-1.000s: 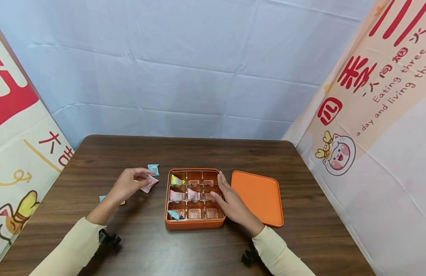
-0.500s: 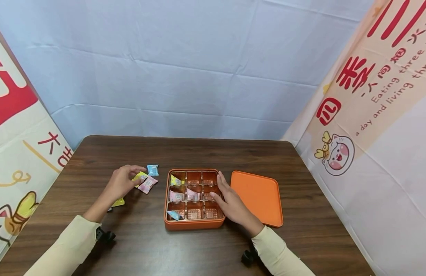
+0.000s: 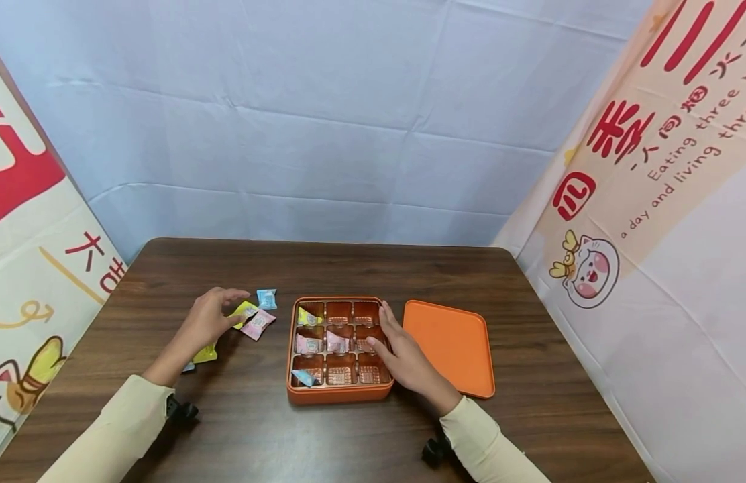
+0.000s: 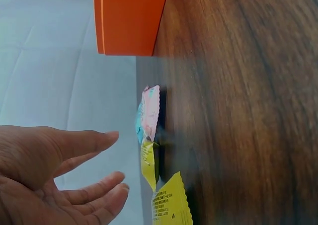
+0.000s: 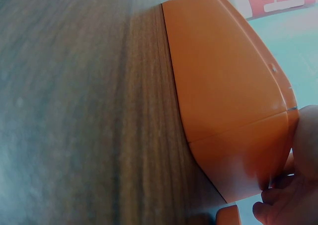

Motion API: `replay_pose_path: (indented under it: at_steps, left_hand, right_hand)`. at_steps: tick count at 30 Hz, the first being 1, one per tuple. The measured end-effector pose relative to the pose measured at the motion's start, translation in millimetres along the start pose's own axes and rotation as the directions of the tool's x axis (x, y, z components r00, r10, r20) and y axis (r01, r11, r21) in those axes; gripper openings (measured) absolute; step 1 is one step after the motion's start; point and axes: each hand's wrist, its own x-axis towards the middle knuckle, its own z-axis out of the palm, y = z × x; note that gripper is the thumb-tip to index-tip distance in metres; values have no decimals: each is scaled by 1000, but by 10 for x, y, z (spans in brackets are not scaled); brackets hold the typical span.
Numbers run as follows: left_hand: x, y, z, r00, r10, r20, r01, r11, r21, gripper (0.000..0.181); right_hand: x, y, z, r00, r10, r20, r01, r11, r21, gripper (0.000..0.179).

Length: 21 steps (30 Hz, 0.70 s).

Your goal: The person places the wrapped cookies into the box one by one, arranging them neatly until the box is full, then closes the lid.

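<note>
My left hand point(image 3: 206, 320) hovers at a yellow wrapped candy point(image 3: 246, 309), thumb and fingers spread around it; the left wrist view has nothing between them. Beside that candy lie a pink one point(image 3: 258, 325) and a light blue one point(image 3: 267, 298). My right hand point(image 3: 409, 359) holds the right side of an orange box point(image 3: 339, 397), thumb over the rim and fingers against the outer wall. The box is divided into small compartments. Inside are a yellow candy point(image 3: 309, 316) at back left, two pink ones in the middle row, and a blue one point(image 3: 304, 378) at front left.
An orange lid point(image 3: 448, 349) lies flat right of the box, partly behind my right hand. Another yellow candy point(image 3: 206, 353) and a partly hidden blue one point(image 3: 188, 367) lie by my left wrist. Cloth hangs behind the brown table point(image 3: 361, 449).
My left hand has moved left from over the pink candy to the yellow one, which has come into view. The right hand stays on the box.
</note>
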Motion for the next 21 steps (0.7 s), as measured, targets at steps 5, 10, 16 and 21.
replay_pose_path:
  at_steps: [5,10,16,21]
  left_hand:
    - [14,-23,0,1000,-6,16,6,1000,2,43]
    - [24,-47,7,1000,-4,24,4,1000,1,44]
    - [42,-68,41,998,-13,58,13,1000,1,43]
    - [67,-54,54,995,-19,94,19,1000,-2,41]
  right_hand:
    - [1,14,5,1000,-3,0,3,1000,-3,76]
    - [-7,6,-1,1000,-4,0,4,1000,-4,76]
    - [-17,-7,-6,1000,-5,3,5,1000,-3,76]
    - [-11,-8,-2,1000,-1,2,1,1000,-6,76]
